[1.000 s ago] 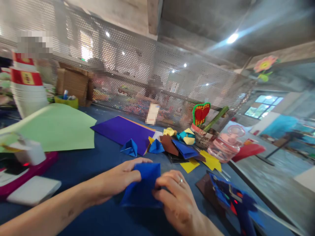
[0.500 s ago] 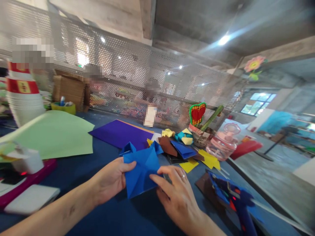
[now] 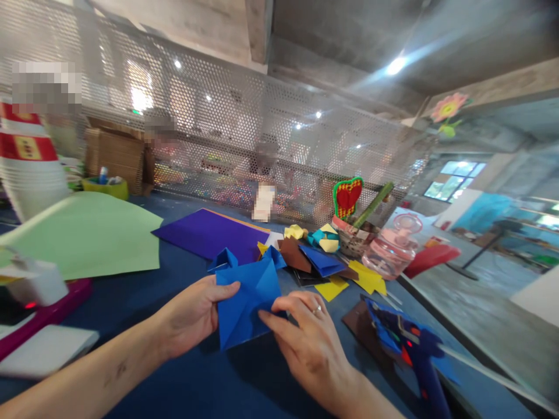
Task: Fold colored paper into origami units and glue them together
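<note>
A folded piece of blue paper [image 3: 247,299] with creases and two raised points at its top is held above the dark blue table. My left hand [image 3: 194,317] pinches its left edge, thumb on the front face and fingers behind. At the lower right edge, my right hand [image 3: 310,343] has its index finger on the front face; its other fingers are bent and partly behind the paper. Beyond the paper lies a purple sheet [image 3: 212,233]. Folded brown paper [image 3: 294,254] and folded dark blue paper [image 3: 322,261] lie just past my right hand.
A glue gun [image 3: 413,343] stands at the right near the table edge. Behind it are a pink clear bottle [image 3: 390,253] and yellow paper pieces [image 3: 367,277]. On the left are a light green sheet [image 3: 105,233], a power strip [image 3: 56,317] and stacked paper cups [image 3: 32,169].
My right index finger has slid slightly down and left along the blue paper, whose lower part looks flatter now. The whole view has shifted a little.
</note>
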A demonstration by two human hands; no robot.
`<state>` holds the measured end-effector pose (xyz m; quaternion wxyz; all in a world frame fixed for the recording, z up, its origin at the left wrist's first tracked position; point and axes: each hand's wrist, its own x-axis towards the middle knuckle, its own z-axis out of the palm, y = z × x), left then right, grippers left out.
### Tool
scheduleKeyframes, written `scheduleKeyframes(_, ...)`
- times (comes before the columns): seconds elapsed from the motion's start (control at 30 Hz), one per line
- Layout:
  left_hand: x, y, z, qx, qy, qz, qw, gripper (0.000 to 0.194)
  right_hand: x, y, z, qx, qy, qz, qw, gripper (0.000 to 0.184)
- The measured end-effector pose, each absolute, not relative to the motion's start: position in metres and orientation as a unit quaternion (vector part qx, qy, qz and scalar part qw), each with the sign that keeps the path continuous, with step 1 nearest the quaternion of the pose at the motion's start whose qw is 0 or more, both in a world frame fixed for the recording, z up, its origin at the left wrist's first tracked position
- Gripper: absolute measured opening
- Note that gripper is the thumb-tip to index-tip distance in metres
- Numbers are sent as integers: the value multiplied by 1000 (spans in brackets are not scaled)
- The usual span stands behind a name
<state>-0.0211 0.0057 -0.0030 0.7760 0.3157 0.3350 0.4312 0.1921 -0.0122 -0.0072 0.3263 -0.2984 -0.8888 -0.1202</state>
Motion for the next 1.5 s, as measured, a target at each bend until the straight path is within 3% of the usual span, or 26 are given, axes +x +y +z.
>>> scheduleKeyframes(0.5,-20,6,-4,330,352,456,748,29,196,-9,-6,-312,-865,-128,372,26)
scheduleKeyframes(0.7,-20,1,0,348,365,452,736,27,194,-13,-4,-295,-881,-152,338,25)
scheduleKeyframes(0.8,-22,3,-1,408,374,417,721,35,190,-16,-4,-265,-890,-185,322,24)
scheduleKeyframes(0.9,-24,4,-1,532,429,410,604,53,185,-24,-6,-248,-899,-207,295,22)
scheduleKeyframes(1.03,-31,-26,1,695,451,460,319,67,183,-49,-10,-284,-895,-166,301,17)
scheduleKeyframes(1.13,-35,-68,-6,804,408,392,182,79,187,-73,-15,-290,-890,-118,333,18)
scheduleKeyframes(1.2,-36,-90,-17,867,372,309,123,72,191,-86,-19,-277,-895,-98,335,20)
scheduleKeyframes(1.4,-40,-100,-41,910,316,260,-68,35,200,-102,-31,-271,-900,-69,334,19)
scheduleKeyframes(1.5,-41,-94,-38,913,290,262,-117,34,206,-103,-30,-295,-896,-52,327,18)
